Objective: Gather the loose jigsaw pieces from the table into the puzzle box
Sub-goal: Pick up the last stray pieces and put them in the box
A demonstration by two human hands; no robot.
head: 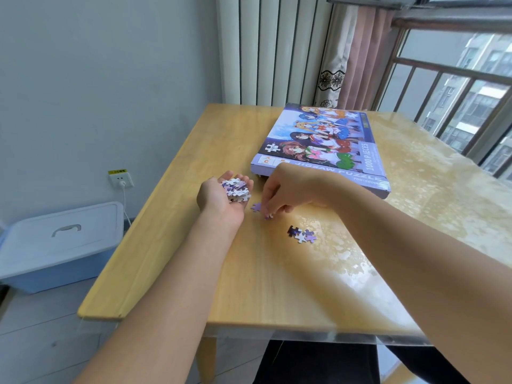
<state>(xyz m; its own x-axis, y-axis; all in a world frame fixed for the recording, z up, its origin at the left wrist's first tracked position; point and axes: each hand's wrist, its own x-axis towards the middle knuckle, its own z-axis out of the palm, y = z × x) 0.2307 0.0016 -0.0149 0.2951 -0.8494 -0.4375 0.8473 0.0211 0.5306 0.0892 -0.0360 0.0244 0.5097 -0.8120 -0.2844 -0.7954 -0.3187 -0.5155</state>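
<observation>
Head view: left hand (pixel 221 199) cups a heap of purple-white cardboard jigsaw pieces (pixel 236 189), right hand (pixel 288 191) beside it pinches a purple piece (pixel 257 207) off the worktop (pixel 277 273).

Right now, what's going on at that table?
A person is collecting loose jigsaw pieces. The left hand lies palm up, cupping a pile of pieces. The right hand reaches down and pinches a purple piece on the wooden table. A small cluster of pieces lies nearer the person. The puzzle box sits closed beyond the hands.
</observation>
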